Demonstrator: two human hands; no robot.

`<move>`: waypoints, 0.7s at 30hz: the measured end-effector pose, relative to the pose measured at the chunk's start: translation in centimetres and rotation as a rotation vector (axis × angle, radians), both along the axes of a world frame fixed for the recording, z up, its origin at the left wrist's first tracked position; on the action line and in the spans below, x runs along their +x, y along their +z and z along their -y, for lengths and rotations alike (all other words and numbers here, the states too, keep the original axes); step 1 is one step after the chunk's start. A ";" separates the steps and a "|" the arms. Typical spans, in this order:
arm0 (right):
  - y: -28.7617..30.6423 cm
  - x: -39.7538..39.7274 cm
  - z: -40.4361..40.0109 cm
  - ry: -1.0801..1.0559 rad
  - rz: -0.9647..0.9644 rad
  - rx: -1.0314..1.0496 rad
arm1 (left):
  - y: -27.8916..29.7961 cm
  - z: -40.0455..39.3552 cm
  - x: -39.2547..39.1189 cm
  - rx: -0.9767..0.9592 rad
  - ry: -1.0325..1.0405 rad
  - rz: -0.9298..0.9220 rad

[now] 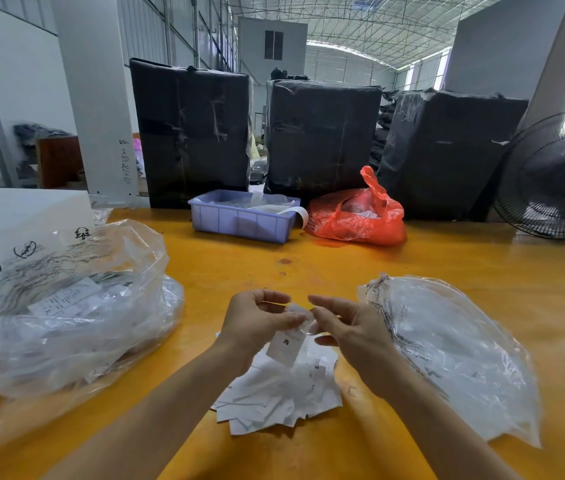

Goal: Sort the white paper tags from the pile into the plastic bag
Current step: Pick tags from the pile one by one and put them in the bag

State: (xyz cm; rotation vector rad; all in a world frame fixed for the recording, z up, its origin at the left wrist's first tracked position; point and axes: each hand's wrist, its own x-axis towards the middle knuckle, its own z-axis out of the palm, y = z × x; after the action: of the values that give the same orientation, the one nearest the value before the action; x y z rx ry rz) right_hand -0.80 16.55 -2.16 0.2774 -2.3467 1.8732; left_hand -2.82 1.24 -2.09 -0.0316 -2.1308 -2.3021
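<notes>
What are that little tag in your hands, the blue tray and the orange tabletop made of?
Tag: looks like matte white paper or thin card, printed "M".
Blue tray: seemingly moulded plastic, ribbed walls, slight sheen.
Tabletop: probably wood or plywood, painted glossy orange; knot-like marks show.

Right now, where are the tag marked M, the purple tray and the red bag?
Tag marked M (pixel 284 345), head view, its printed face.
Purple tray (pixel 239 221), head view, front wall.
Red bag (pixel 353 220), head view, crumpled front.

The yellow-orange wooden table looks smooth and slightly glossy. Matt white paper tags lie beside a crinkled, shiny clear plastic bag. The lavender plastic bin looks smooth; the red plastic bag looks thin, glossy.
</notes>
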 end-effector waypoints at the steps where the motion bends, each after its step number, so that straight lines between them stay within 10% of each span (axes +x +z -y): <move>1: 0.0 0.0 0.0 -0.005 -0.016 0.006 | 0.0 0.0 0.0 0.012 0.007 0.006; 21: 0.0 -0.7 -0.1 -0.158 0.074 -0.379 | 1.5 1.6 0.0 -0.168 -0.178 0.152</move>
State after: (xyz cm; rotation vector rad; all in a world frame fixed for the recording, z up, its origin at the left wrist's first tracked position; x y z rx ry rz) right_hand -1.47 16.66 -2.19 -0.0172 -1.9300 2.2214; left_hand -2.78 -0.32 -0.55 -0.0505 -2.4877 -2.2756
